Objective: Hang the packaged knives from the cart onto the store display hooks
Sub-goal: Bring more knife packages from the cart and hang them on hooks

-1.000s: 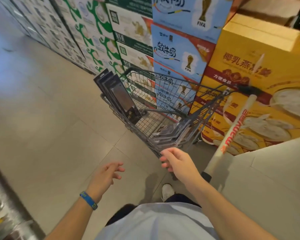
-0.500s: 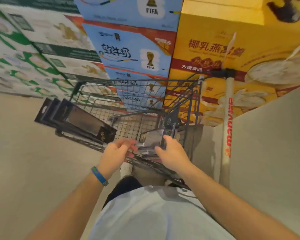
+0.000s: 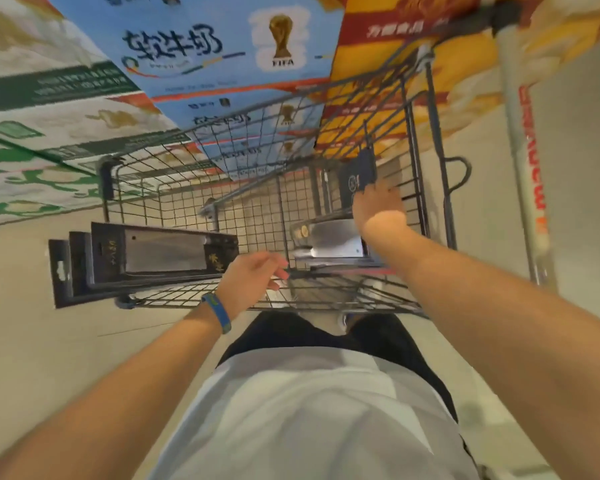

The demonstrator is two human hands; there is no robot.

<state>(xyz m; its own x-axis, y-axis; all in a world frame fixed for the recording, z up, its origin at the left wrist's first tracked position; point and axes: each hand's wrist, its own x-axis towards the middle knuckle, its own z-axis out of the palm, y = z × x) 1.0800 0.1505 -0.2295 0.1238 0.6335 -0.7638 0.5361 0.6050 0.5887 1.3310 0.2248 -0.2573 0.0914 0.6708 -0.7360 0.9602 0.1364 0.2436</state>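
A wire shopping cart (image 3: 326, 299) stands right in front of me. Several black packaged knives (image 3: 160, 254) lie stacked across its left rim, hang tabs pointing left. Another stack of packaged knives (image 3: 329, 240) lies inside the cart on the right, a cleaver blade showing. My right hand (image 3: 378, 209) reaches deep into the cart past that stack, and its fingers grip the lower end of a dark packaged knife (image 3: 357, 174) standing upright against the right wall. My left hand (image 3: 253, 275) hovers over the near rim, fingers loosely curled and holding nothing.
Stacked cartons rise just behind the cart: green and white ones (image 3: 49, 109) at left, blue ones (image 3: 222, 46) in the middle, yellow ones (image 3: 378, 98) at right. The cart's white handle with red lettering (image 3: 527, 143) runs along the right. Pale tiled floor (image 3: 32, 341) lies to the left.
I have leaned in over the cart. My right hand went from the near stack deeper in to the upright dark package. My left hand drew back toward the near rim.
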